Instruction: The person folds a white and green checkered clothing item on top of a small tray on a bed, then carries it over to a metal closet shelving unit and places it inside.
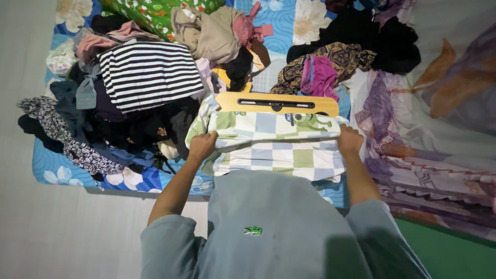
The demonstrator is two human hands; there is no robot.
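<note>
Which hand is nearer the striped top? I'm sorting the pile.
Left. The left hand grips the checked cloth just below the striped top; the right hand is across the cloth.

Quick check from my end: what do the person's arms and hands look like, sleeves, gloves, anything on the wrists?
Both hands are bare: no gloves on the left hand or the right hand, and no watch or rings that I can make out. The forearms are uncovered. Short grey sleeves end about the elbows, part of a grey top with a small green emblem on the chest.

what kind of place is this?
Likely a home bedroom, used for folding laundry. A floral mattress lies on the tiled floor, heaped with a clothes pile. Both hands, left hand and right hand, grip a checked cloth.
</note>
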